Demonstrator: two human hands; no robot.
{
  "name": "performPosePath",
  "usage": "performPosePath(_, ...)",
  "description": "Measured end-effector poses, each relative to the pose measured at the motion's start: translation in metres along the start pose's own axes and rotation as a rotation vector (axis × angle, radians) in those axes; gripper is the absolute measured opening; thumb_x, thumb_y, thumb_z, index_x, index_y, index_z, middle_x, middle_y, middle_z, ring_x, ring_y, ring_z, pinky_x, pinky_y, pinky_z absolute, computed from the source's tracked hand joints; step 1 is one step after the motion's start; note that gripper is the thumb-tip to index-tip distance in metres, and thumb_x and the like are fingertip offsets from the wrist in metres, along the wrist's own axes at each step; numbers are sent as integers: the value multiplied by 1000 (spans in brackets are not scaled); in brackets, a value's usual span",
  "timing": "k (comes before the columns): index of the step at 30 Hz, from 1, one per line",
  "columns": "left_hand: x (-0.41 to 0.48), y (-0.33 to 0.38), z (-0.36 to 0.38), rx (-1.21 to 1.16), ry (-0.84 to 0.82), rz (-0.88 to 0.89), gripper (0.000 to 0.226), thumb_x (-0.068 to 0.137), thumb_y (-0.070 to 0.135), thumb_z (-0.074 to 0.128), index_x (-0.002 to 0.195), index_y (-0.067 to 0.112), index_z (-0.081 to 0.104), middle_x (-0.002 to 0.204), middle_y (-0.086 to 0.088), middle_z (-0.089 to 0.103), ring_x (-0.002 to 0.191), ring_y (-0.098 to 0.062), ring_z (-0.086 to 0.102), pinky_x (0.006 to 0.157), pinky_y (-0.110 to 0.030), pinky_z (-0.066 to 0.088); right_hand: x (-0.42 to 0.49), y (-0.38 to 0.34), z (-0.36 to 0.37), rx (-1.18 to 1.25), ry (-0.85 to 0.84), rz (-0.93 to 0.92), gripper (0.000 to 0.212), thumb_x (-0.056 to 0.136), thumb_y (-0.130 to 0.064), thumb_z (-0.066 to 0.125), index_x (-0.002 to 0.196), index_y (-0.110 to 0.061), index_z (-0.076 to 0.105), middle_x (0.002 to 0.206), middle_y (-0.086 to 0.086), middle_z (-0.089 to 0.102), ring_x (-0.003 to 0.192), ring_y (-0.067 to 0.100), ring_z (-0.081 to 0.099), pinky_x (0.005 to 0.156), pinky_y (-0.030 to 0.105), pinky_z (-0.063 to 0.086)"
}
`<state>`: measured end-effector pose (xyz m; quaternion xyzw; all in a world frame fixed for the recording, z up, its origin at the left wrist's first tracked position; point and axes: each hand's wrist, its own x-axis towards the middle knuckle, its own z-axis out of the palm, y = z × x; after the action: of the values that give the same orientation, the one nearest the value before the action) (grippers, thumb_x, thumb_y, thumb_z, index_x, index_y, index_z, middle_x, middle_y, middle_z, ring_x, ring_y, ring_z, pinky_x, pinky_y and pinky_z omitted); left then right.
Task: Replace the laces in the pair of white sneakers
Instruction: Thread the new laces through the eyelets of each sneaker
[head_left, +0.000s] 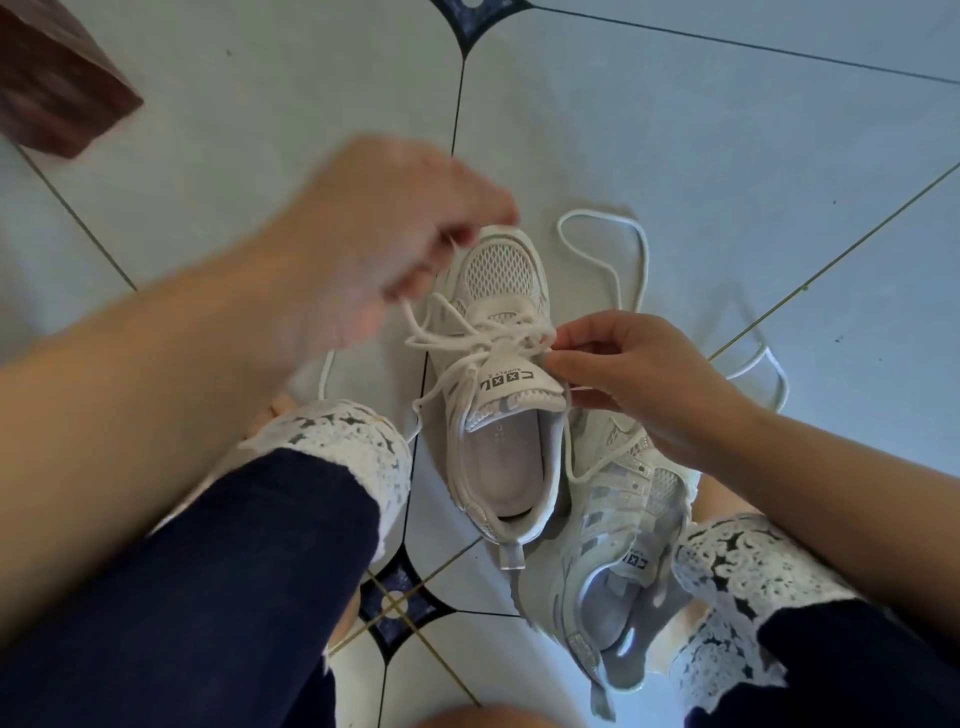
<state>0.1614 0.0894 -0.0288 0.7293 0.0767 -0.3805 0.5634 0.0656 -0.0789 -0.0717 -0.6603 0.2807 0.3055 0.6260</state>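
A white sneaker (506, 431) stands upright on the tiled floor between my legs, toe pointing away, with a white lace (467, 343) loosely threaded over its tongue. My left hand (384, 244), blurred, is raised over the toe and pinches a strand of that lace. My right hand (639, 379) pinches the lace at the right side of the tongue. The second sneaker (618, 561) lies on its side at the lower right, partly under the first. A loose white lace (636, 249) loops on the floor beyond the shoes.
Pale floor tiles (727, 130) with dark diamond insets surround the shoes. My knees in dark trousers with white lace cuffs (332, 431) flank the sneakers. A brown wooden furniture corner (57, 78) sits at the top left.
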Motion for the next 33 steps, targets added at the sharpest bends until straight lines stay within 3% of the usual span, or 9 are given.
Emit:
performPosePath(3,2,-18,18,395,-49,76,5,80,23,67,79,19,70,68,11,64,62,-1,58,56,-16,46,-2,4,0,5,-19,2,11,77,-14,71,85,-19,64,71,-6,69,67,6,66,60,20,52)
performPosePath(6,6,-27,31,606,-59,158,6,82,23,65,83,23,72,74,17,61,81,-4,60,73,-18,45,-3,5,-3,-17,-64,10,12,78,-20,69,89,-20,65,83,1,69,76,11,65,75,31,55)
performPosePath(10,12,-10,26,445,21,251,4,82,19,66,83,20,70,76,14,64,75,-3,61,76,-18,48,1,-4,-10,-59,-21,-115,12,84,-18,63,92,-27,65,86,-1,67,79,8,63,76,25,49)
performPosePath(12,16,7,20,291,59,328,6,82,18,65,79,21,69,74,10,66,65,2,59,64,-16,48,4,-16,-13,-82,-78,-207,22,84,-13,64,96,-32,64,91,-5,66,79,4,62,73,19,49)
performPosePath(19,19,0,27,259,55,236,8,86,16,61,85,12,68,65,8,58,49,4,46,55,-11,35,12,-38,-3,-777,-204,-403,8,85,-23,62,83,-29,67,86,-16,61,83,0,57,76,12,41)
performPosePath(23,14,-15,23,259,44,218,7,86,17,61,86,14,67,69,9,60,54,7,51,56,-6,37,2,-37,-11,-653,-405,-326,11,82,-26,63,80,-36,61,107,-9,60,103,1,54,89,17,42)
performPosePath(25,12,-11,24,220,60,248,7,87,14,60,85,13,67,67,8,59,52,6,50,56,-6,37,4,-37,-10,-675,-323,-387,12,83,-24,64,76,-34,59,98,-13,63,93,-3,56,82,12,43)
performPosePath(30,5,-6,19,78,104,318,17,88,7,57,76,18,62,58,9,55,48,3,47,52,-10,36,8,-64,-18,200,-83,-227,19,97,-19,43,79,-17,51,60,-6,61,57,8,60,58,20,50)
performPosePath(33,0,-14,23,37,76,272,18,88,6,56,75,19,60,55,11,57,50,-1,47,52,-13,38,12,-85,-29,453,19,-254,21,98,-22,42,79,-15,50,56,-6,52,50,8,50,54,19,45)
